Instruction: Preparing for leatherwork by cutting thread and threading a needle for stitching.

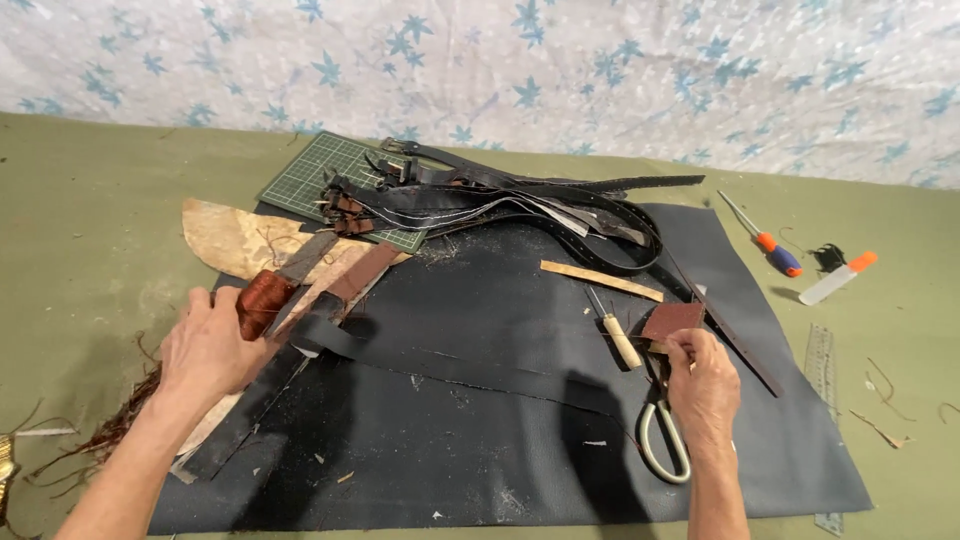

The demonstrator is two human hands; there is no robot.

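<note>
While the left hand (208,345) curls its fingers around a spool of reddish-brown thread (263,301) at the left of the frame, the right hand (704,385) at lower right pinches something small between thumb and fingertips; what it pinches is too small to tell. Just above those fingertips lies a small brown leather piece (672,320), with a wooden-handled awl (618,335) just to its left and white-handled scissors (662,430) partly beneath the hand. All rest on a large black leather sheet (480,440). Farther up, a heap of dark belts (520,200) overlaps a green cutting mat (315,170); an orange-and-blue screwdriver (765,240) lies at upper right.
</note>
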